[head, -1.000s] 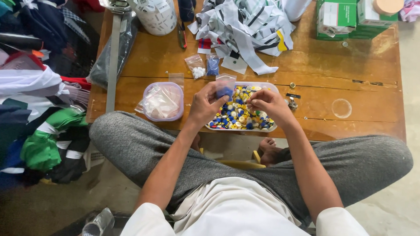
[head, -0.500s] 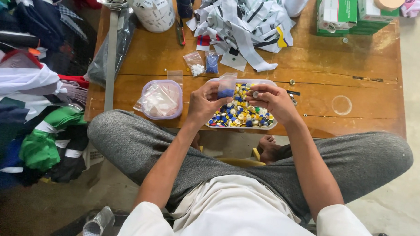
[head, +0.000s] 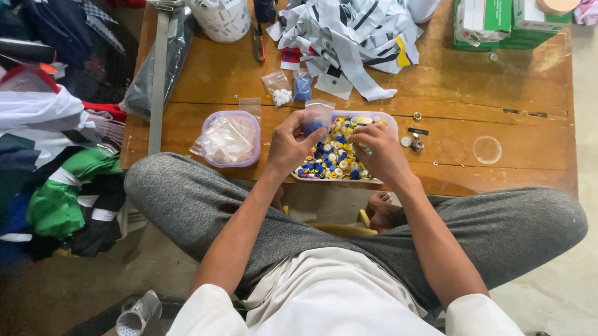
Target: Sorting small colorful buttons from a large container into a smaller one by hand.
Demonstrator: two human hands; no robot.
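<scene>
Fingers of left hand (head: 293, 142) pinch small bag (head: 316, 117); right hand (head: 379, 151) grip closed over buttons (head: 336, 159).

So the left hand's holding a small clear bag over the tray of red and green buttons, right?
Not quite. The head view shows the left hand holding the small clear bag over the tray, but its buttons are mostly blue, yellow and white, not red and green.

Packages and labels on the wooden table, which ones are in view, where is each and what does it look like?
Green and white cardboard boxes: table's far right corner, rectangular.
Small clear bags: mid-table, one with white bits, one with blue.
Clear bag of blue pieces: held in the left hand.
White tags: by the striped fabric heap, flat, rectangular.
Round container: left of the tray, holding clear bags.
</scene>
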